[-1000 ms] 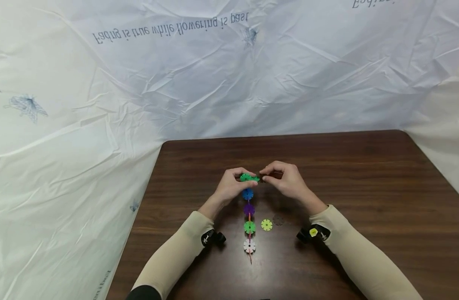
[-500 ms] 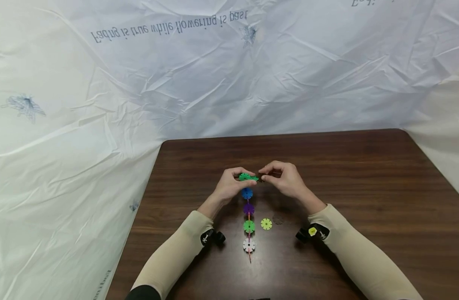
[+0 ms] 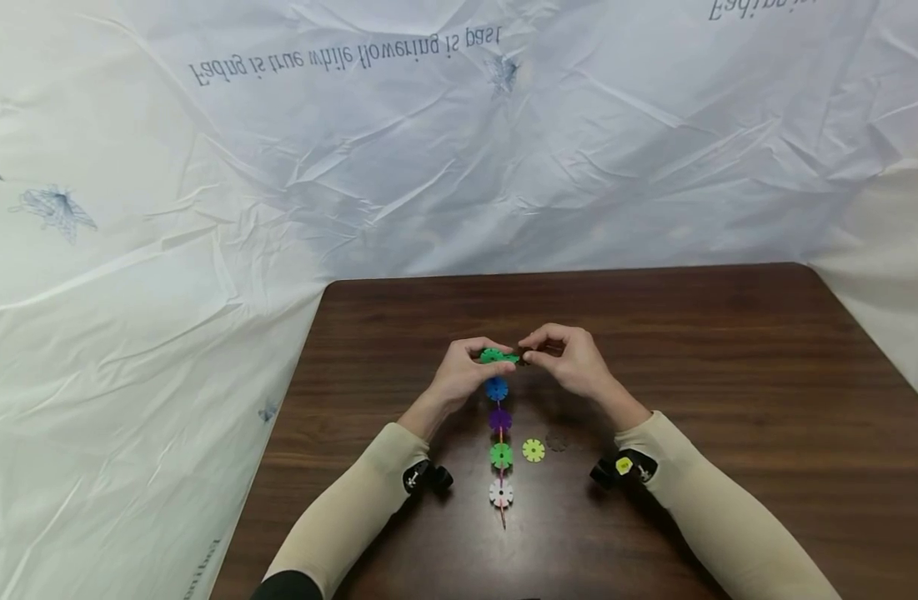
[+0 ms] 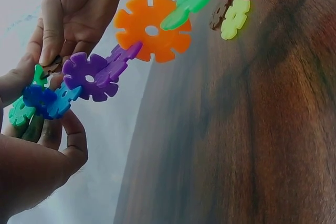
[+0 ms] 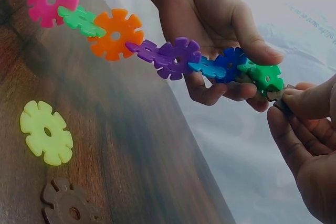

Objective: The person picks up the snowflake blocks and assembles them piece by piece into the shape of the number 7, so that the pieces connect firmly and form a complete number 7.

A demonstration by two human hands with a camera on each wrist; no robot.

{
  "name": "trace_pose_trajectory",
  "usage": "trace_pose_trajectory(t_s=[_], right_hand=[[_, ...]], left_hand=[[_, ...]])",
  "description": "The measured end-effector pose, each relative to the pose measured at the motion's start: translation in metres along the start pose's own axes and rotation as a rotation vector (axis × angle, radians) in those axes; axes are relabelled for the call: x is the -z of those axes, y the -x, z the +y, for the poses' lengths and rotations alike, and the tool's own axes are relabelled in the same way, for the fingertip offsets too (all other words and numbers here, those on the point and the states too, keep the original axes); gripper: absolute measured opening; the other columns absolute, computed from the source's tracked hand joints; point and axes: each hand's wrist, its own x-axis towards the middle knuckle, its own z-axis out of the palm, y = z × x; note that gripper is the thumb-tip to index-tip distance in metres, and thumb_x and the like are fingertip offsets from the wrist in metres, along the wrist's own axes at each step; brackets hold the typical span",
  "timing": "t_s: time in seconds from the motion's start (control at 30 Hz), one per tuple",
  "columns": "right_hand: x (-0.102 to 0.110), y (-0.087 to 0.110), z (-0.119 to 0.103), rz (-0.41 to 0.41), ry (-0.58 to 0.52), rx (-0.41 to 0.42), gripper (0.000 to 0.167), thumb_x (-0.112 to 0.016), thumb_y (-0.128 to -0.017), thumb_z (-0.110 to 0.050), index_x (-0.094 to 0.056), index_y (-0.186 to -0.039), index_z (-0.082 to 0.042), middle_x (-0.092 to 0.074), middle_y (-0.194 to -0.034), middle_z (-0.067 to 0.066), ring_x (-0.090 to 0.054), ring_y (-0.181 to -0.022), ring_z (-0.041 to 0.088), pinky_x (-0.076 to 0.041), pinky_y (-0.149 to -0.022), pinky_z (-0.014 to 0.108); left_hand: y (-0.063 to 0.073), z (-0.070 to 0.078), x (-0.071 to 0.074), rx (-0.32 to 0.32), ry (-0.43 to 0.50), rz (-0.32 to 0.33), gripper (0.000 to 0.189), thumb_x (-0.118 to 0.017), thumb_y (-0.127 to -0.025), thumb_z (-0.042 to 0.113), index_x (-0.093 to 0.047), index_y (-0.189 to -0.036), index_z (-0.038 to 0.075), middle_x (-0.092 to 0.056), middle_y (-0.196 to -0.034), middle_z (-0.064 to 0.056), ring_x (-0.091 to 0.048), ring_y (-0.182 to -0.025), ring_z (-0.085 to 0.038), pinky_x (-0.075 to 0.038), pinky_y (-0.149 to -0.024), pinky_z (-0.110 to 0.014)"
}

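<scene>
A chain of slotted snowflake discs in several colours runs up the middle of the head view, with an orange disc (image 5: 128,23) and purple disc (image 5: 167,66) plain in the right wrist view. My left hand (image 3: 459,372) holds the chain's far end, its thumb and fingers about a green disc (image 5: 260,72) and a blue disc (image 4: 35,97). Facing it, my right hand (image 3: 576,364) pinches a brown disc (image 4: 51,65) between thumb and fingertips, right at the green disc's edge. The fingers partly hide the brown disc.
A loose yellow disc (image 3: 529,457) and a loose brown disc (image 5: 59,200) lie on the dark wooden table (image 3: 729,375), right of the chain. White printed sheeting (image 3: 579,167) hangs behind the table. Black wrist cameras (image 3: 612,469) sit on both sleeves.
The view shifts very slightly with the head. Both hands stay together at the chain's far end, with no other plain change.
</scene>
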Motion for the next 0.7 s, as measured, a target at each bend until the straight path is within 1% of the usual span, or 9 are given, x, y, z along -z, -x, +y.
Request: trace_pose_trajectory(t_s=[0.13, 0.27, 0.33, 0.4, 0.53, 0.6, 0.7], right_hand=[[0.0007, 0.0006, 0.0001, -0.01, 0.005, -0.009, 0.01, -0.07, -0.09, -0.006, -0.073, -0.098, -0.011, -0.068, -0.093, 0.006, -0.067, -0.082, 0.015, -0.057, -0.076, 0.026], [0.0036, 0.0008, 0.0006, -0.032, 0.034, -0.008, 0.011, -0.07, -0.09, -0.008, -0.073, -0.099, -0.011, -0.068, -0.091, 0.006, -0.068, -0.082, 0.016, -0.058, -0.076, 0.027], [0.0051, 0.0001, 0.0002, -0.045, 0.046, -0.004, 0.012, -0.07, -0.09, -0.009, -0.073, -0.101, -0.011, -0.068, -0.092, 0.006, -0.067, -0.083, 0.017, -0.058, -0.076, 0.028], [0.0059, -0.0008, 0.0003, -0.054, 0.056, -0.004, 0.013, -0.07, -0.09, -0.01, -0.073, -0.102, -0.012, -0.068, -0.093, 0.005, -0.067, -0.084, 0.017, -0.057, -0.077, 0.029], [0.0048, -0.0015, -0.0008, -0.057, 0.06, -0.019, 0.014, -0.07, -0.09, -0.011, -0.072, -0.104, -0.012, -0.067, -0.095, 0.004, -0.066, -0.085, 0.017, -0.057, -0.078, 0.029], [0.003, -0.0012, -0.0015, -0.05, 0.063, -0.03, 0.014, -0.071, -0.09, -0.01, -0.072, -0.104, -0.013, -0.067, -0.095, 0.004, -0.066, -0.085, 0.017, -0.057, -0.078, 0.029], [0.001, -0.0006, -0.0023, -0.036, 0.076, -0.044, 0.015, -0.071, -0.089, -0.011, -0.072, -0.104, -0.014, -0.067, -0.097, 0.003, -0.065, -0.087, 0.017, -0.057, -0.079, 0.03]], left_hand=[[0.0008, 0.0006, -0.0002, -0.011, -0.03, 0.008, 0.027, -0.076, -0.085, 0.012, -0.072, -0.109, 0.001, -0.069, -0.108, -0.013, -0.058, -0.069, -0.014, -0.051, -0.065, -0.026], [0.0014, 0.0013, 0.0001, -0.028, -0.055, -0.013, 0.027, -0.077, -0.085, 0.015, -0.072, -0.108, 0.003, -0.069, -0.109, -0.011, -0.058, -0.071, -0.013, -0.051, -0.066, -0.027], [0.0013, 0.0019, 0.0006, -0.033, -0.053, -0.033, 0.027, -0.076, -0.086, 0.015, -0.071, -0.11, 0.004, -0.069, -0.111, -0.012, -0.06, -0.076, -0.017, -0.052, -0.068, -0.028], [0.0009, 0.0022, 0.001, -0.027, -0.046, -0.056, 0.028, -0.074, -0.088, 0.015, -0.07, -0.113, 0.004, -0.068, -0.114, -0.012, -0.064, -0.085, -0.023, -0.053, -0.073, -0.029], [0.0006, 0.0021, 0.0011, 0.01, -0.03, -0.095, 0.032, -0.07, -0.091, 0.015, -0.066, -0.12, 0.003, -0.066, -0.12, -0.015, -0.063, -0.102, -0.039, -0.056, -0.081, -0.032], [0.0009, 0.0014, 0.0009, 0.03, -0.03, -0.1, 0.034, -0.069, -0.092, 0.015, -0.065, -0.123, 0.002, -0.064, -0.122, -0.017, -0.062, -0.106, -0.043, -0.056, -0.082, -0.033], [0.0017, 0.0002, 0.0003, 0.047, -0.034, -0.091, 0.036, -0.069, -0.092, 0.015, -0.064, -0.124, 0.001, -0.064, -0.121, -0.02, -0.061, -0.106, -0.047, -0.056, -0.081, -0.032]])
